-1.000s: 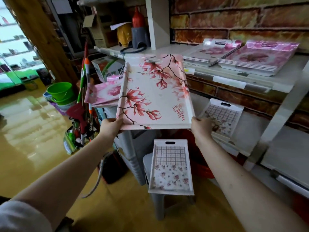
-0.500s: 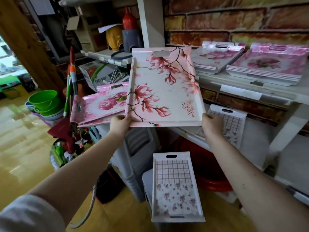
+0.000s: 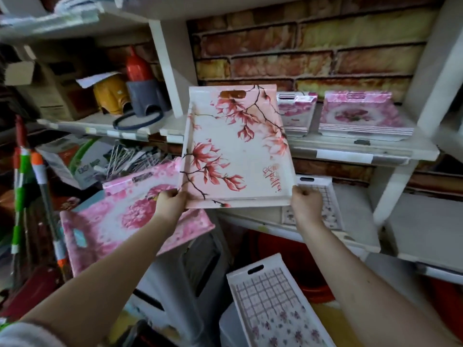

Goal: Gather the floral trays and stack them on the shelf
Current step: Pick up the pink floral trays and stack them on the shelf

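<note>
I hold a large pale tray with red magnolia flowers (image 3: 233, 151) tilted up in front of the white shelf (image 3: 350, 149). My left hand (image 3: 172, 201) grips its near left corner and my right hand (image 3: 304, 202) grips its near right corner. Two stacks of pink floral trays sit on that shelf, one (image 3: 297, 113) partly hidden behind my tray and one (image 3: 363, 117) further right. A pink floral tray (image 3: 120, 216) lies tilted below my left arm. A checked floral tray (image 3: 323, 199) lies on the lower shelf, another (image 3: 275, 306) on a stool below.
A brick wall (image 3: 300, 58) backs the shelves. A white upright post (image 3: 167, 68) stands left of my tray, with a red bottle (image 3: 136, 65), yellow item (image 3: 111, 95) and boxes beyond it. Striped mop handles (image 3: 37, 186) lean at the far left. A red tub (image 3: 295, 266) sits under the lower shelf.
I have stepped closer and lifted the magnolia tray higher toward the shelf. Both hands keep the same grip on its near corners.
</note>
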The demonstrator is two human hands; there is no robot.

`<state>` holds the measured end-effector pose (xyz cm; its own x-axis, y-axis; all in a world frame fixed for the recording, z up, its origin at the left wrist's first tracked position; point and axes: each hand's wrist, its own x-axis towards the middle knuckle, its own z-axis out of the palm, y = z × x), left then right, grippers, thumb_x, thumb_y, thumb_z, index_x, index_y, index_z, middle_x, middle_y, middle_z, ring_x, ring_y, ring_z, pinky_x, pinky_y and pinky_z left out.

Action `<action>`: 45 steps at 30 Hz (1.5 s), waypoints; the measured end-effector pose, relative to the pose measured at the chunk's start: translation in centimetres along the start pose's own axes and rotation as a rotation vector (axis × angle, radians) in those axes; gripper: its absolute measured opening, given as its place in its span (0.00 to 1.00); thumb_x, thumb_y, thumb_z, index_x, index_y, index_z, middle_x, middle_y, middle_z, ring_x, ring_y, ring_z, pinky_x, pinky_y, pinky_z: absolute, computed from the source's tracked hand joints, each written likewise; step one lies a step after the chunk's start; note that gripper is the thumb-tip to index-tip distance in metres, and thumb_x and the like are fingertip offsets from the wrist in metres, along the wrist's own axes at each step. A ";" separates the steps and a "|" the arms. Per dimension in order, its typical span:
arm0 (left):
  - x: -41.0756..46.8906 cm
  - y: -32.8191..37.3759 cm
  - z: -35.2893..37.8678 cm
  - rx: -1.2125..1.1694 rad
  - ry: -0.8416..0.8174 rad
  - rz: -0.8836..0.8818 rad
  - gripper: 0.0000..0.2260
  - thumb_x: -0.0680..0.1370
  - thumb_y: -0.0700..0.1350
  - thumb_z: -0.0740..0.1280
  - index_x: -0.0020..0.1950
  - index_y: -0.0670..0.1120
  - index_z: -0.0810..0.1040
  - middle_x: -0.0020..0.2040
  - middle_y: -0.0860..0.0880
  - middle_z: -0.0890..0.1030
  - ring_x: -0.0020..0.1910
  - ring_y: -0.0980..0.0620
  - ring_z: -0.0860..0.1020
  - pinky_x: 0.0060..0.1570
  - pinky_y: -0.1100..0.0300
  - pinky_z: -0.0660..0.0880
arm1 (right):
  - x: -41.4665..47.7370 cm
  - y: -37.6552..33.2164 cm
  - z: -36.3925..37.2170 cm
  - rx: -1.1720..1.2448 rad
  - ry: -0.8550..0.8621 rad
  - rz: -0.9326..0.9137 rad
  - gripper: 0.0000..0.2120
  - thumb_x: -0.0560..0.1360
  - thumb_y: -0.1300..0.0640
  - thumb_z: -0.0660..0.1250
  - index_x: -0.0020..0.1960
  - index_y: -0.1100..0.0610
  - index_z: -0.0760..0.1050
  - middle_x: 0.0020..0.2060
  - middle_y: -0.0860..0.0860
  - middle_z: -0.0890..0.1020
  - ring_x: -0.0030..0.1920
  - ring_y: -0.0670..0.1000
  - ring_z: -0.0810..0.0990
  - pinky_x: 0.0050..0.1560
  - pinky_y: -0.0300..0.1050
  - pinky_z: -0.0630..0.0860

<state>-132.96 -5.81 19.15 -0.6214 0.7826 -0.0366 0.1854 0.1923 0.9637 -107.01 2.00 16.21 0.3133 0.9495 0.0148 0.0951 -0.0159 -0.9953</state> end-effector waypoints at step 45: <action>12.9 6.5 9.1 -0.227 -0.325 0.125 0.08 0.79 0.39 0.61 0.41 0.47 0.74 0.40 0.49 0.77 0.39 0.51 0.76 0.33 0.60 0.75 | 7.9 -4.7 1.1 0.167 0.214 0.051 0.10 0.74 0.65 0.60 0.34 0.59 0.72 0.30 0.51 0.73 0.30 0.48 0.68 0.34 0.42 0.65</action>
<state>-132.83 10.93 22.53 -0.3251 0.9449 0.0375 0.0491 -0.0227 0.9985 -105.97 9.94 20.91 0.5078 0.8609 -0.0331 -0.0769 0.0070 -0.9970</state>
